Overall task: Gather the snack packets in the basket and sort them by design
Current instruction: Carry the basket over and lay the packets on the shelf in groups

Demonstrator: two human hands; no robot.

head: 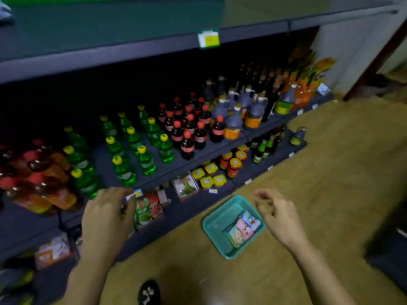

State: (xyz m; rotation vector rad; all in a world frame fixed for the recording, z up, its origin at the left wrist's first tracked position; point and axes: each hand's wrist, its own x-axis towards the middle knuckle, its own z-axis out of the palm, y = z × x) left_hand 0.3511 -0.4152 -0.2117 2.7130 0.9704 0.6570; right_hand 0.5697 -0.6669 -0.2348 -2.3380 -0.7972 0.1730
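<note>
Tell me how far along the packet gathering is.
Done: a few packets lie in the teal basket on the floor. In hand: the left hand reaches the shelf box of green and red packets; the right hand hovers empty by the basket. Left: those shelf packets, then sorting by design.

Looks down along dark store shelves (220, 148). Teal basket (212, 223) on the tan floor, just beside the bottom shelf, with a few snack packets (243, 230) fanned against its right wall. Right hand (279, 216) over the basket's right rim, fingers loosely curled, holding nothing. Left hand (108, 216) at the shelf edge, fingertips next to a carton of green and red packets (147, 211); grip hidden. Higher up, green bottles (132, 146), red-capped dark bottles (189, 130), yellow-lidded jars (209, 175).
</note>
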